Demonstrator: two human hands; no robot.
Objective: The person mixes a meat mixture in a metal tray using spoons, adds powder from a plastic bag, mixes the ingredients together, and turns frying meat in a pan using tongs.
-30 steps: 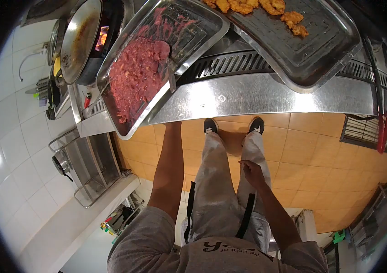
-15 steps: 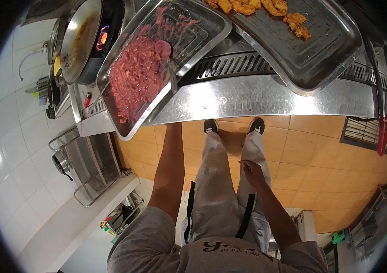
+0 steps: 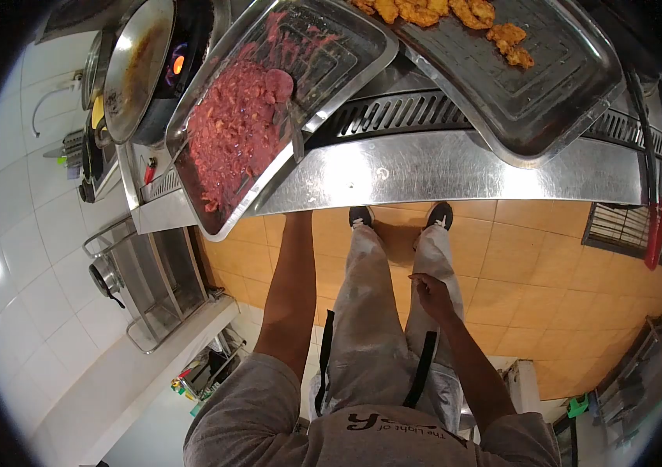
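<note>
My right hand point(image 3: 431, 296) hangs beside my right thigh, its fingers curled in and nothing visible in them. My left forearm point(image 3: 292, 280) reaches forward under the counter's front edge, which hides the left hand. Above that edge, a metal tray point(image 3: 346, 82) of raw, reddish marinated meat point(image 3: 237, 128) juts slightly over the counter point(image 3: 417, 171). A metal utensil point(image 3: 294, 136) rests across this tray's near rim. To the right is a second metal tray point(image 3: 533, 109) with several fried golden pieces point(image 3: 508, 43) at its far side.
A wok point(image 3: 138, 70) stands tilted by a lit burner point(image 3: 178, 64) at the far left. Red-handled tongs point(image 3: 656, 237) overhang the counter's right end. A red lighter point(image 3: 149, 170) lies near the left corner. A metal rack point(image 3: 152, 280) stands on the left.
The tray of fried pieces and the tongs sit very slightly farther right and lower in view. The burner flame looks different. My arms have barely moved.
</note>
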